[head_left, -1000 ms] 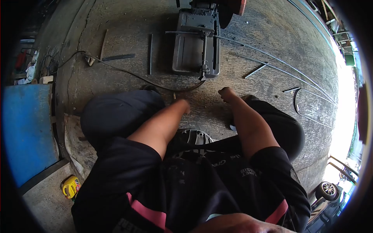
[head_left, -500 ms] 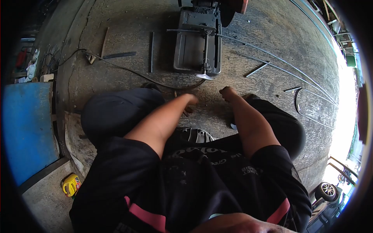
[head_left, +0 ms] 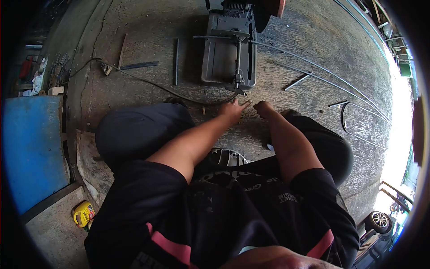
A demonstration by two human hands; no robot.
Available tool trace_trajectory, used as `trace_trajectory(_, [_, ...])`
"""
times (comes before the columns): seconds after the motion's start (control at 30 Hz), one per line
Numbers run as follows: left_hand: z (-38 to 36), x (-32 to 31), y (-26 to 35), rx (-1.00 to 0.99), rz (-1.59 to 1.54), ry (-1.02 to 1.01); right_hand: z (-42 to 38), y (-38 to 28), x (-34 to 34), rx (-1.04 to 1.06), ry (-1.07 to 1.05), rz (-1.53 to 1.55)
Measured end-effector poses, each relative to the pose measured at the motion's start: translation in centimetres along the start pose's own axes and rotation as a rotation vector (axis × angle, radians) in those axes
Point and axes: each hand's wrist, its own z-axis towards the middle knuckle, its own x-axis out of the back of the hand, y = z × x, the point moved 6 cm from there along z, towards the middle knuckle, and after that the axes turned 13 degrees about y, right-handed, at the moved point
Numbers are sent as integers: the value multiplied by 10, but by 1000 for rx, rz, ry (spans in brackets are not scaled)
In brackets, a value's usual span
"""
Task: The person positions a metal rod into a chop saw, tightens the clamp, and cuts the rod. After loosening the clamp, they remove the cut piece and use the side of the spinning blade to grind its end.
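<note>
A cut-off saw's grey base [head_left: 207, 67] stands on the floor before me. Its vise screw [head_left: 238, 60] runs toward me and ends in a small crank handle [head_left: 240, 93]. A long thin metal rod [head_left: 271, 45] lies across the base at the vise. My left hand [head_left: 231, 111] is just below the handle, fingers stretched out and apart with nothing seen in them. Close beside it on the right, my right hand [head_left: 265, 108] is closed, its fingers curled; what it holds, if anything, is hidden.
A dark cable [head_left: 152, 84] curves over the floor to the saw. Cut rod pieces [head_left: 176, 62] lie left, and more rods [head_left: 298, 80] lie right. The saw's disc [head_left: 263, 17] is at the top. A blue panel [head_left: 33, 150] and yellow container [head_left: 83, 214] are at left.
My left hand has moved up and right toward the crank handle, its fingers extending. The handle has turned to a different angle. My right hand has stayed nearly in place, closed.
</note>
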Motion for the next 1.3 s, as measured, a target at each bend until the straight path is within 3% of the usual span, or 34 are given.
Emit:
trace_trajectory(0.07, [4, 4, -3, 66, -55, 50, 5, 8, -12, -101, -31, 107])
trace_trajectory(0.13, [12, -1, -13, 134, -111, 100, 17, 13, -23, -5, 81, -5])
trace_trajectory(0.17, [17, -16, -38, 430, -316, 184, 20, 14, -26, 25, 119, -43])
trace_trajectory(0.23, [8, -75, -76, 851, -769, 26, 16, 9, -22, 45, 78, -46])
trace_trajectory(0.27, [-13, -77, -73, 963, -1014, -223, 12, 5, -18, 53, 65, -48])
trace_trajectory(0.3, [-26, -70, -63, 935, -959, -456, 9, 12, -14, -193, 64, 168])
trace_trajectory(0.33, [-14, -77, -64, 935, -952, -450, 5, 13, -12, -316, 54, 287])
trace_trajectory(0.37, [9, -90, -65, 685, -636, -293, 1, 15, -10, -441, 57, 402])
trace_trajectory(0.4, [25, -93, -58, 432, -329, -141, 3, 5, -6, -209, 54, 204])
trace_trajectory(0.43, [7, -40, -40, 488, -282, -13, 9, 3, -7, -93, 52, 102])
trace_trajectory(0.47, [-1, -30, -35, 487, -282, -10, 15, 2, -9, 22, 62, -1])
trace_trajectory(0.53, [-7, 3, -7, 44, -312, 340, 27, 10, -28, 42, 99, -65])
trace_trajectory(0.67, [-16, 27, 2, -15, -183, 366, 24, 20, -38, -86, 38, 29])
trace_trajectory(0.77, [-1, 14, -1, -72, -26, 207, 23, 16, -37, 63, 86, -75])
trace_trajectory(0.97, [12, 11, -19, 136, -91, 106, 5, 0, -5, -34, 75, 52])
trace_trajectory(1.03, [12, 11, -25, 153, -39, 174, -2, 0, 2, -162, -56, 186])
trace_trajectory(1.3, [5, 12, -32, 257, -17, 90, 2, 1, -1, -163, 14, 200])
